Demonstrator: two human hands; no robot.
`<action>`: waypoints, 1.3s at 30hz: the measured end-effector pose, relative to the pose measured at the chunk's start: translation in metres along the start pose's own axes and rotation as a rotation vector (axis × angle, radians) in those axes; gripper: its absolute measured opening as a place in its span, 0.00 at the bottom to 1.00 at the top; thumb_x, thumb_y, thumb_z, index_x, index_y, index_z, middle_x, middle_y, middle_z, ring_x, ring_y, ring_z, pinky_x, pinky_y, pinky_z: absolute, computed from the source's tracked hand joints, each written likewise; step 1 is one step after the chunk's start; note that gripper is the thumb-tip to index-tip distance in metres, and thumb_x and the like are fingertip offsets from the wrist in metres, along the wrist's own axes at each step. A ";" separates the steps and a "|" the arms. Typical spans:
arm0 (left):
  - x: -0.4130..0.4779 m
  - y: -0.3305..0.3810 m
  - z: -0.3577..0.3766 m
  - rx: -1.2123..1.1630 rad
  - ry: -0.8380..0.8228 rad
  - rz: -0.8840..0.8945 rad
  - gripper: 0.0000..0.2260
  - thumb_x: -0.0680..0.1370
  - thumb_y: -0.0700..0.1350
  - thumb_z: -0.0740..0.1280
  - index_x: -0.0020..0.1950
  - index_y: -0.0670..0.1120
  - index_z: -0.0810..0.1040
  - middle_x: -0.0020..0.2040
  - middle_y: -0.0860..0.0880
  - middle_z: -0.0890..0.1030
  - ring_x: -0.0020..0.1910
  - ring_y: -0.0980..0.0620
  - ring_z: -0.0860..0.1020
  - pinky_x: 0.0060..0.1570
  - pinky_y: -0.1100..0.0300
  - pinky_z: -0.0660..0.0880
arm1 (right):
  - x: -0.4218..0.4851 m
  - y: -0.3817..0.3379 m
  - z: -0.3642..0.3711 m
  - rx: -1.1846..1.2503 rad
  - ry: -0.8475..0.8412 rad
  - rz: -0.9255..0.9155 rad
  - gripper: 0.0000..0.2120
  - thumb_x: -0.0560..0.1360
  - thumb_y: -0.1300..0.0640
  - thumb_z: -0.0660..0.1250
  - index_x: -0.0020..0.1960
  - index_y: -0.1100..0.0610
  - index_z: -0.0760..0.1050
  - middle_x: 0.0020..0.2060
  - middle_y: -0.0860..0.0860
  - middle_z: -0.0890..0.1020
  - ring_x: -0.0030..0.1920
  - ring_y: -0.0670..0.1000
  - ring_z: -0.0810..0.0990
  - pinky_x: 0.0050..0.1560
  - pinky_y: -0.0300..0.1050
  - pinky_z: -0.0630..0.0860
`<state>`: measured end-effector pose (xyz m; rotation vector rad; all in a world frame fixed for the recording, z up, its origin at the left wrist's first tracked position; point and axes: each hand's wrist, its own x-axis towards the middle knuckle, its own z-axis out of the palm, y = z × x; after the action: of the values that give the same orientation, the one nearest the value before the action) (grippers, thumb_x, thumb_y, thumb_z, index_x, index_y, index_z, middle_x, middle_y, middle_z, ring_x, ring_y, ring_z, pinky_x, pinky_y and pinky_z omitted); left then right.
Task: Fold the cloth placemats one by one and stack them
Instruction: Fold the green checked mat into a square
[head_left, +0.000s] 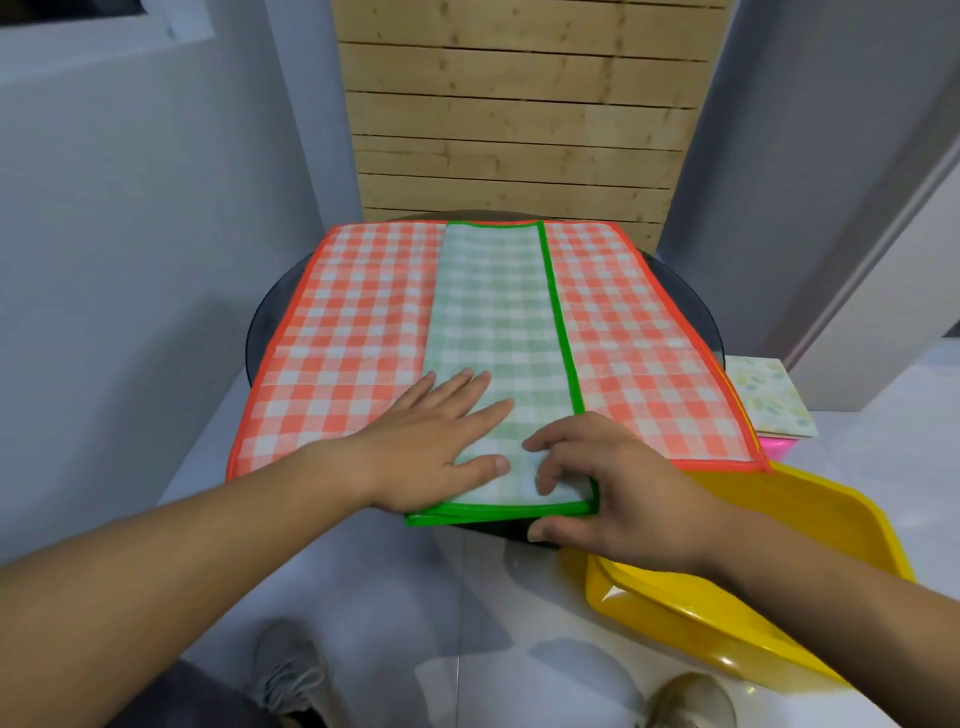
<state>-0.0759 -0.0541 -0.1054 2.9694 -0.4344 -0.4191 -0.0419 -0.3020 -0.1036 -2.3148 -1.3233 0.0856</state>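
Left hand (436, 441) flat, fingers spread on folded green placemat (498, 332), right hand (597, 483) grip pinching its near corner

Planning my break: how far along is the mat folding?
Done: the green mat is folded into a long strip. In hand: the left hand presses it flat while the right hand pinches its near corner, likely for another fold. Left: the orange mat beneath lies unfolded; no stack shows yet.
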 end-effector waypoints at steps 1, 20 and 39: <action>0.000 0.000 0.000 -0.011 0.004 0.001 0.31 0.81 0.68 0.46 0.81 0.61 0.39 0.81 0.53 0.33 0.78 0.58 0.30 0.77 0.53 0.32 | -0.001 -0.001 0.002 -0.014 0.014 -0.008 0.16 0.68 0.37 0.73 0.47 0.48 0.78 0.61 0.44 0.77 0.61 0.43 0.71 0.60 0.39 0.71; -0.001 -0.004 -0.015 -0.464 0.103 -0.029 0.25 0.82 0.62 0.59 0.78 0.58 0.64 0.80 0.59 0.58 0.79 0.61 0.53 0.78 0.59 0.48 | 0.002 -0.005 -0.003 0.028 0.117 -0.058 0.14 0.75 0.41 0.66 0.45 0.51 0.80 0.53 0.44 0.82 0.54 0.41 0.77 0.53 0.38 0.74; 0.018 -0.055 -0.039 -0.918 0.475 -0.200 0.05 0.79 0.41 0.71 0.51 0.51 0.84 0.47 0.56 0.87 0.46 0.60 0.84 0.50 0.59 0.80 | 0.122 0.022 -0.087 0.524 0.590 0.383 0.07 0.72 0.51 0.75 0.41 0.54 0.83 0.36 0.53 0.83 0.34 0.45 0.76 0.35 0.39 0.72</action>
<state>-0.0334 -0.0047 -0.0805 2.0995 0.1038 0.0835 0.0652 -0.2426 -0.0144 -1.8924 -0.4841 -0.1109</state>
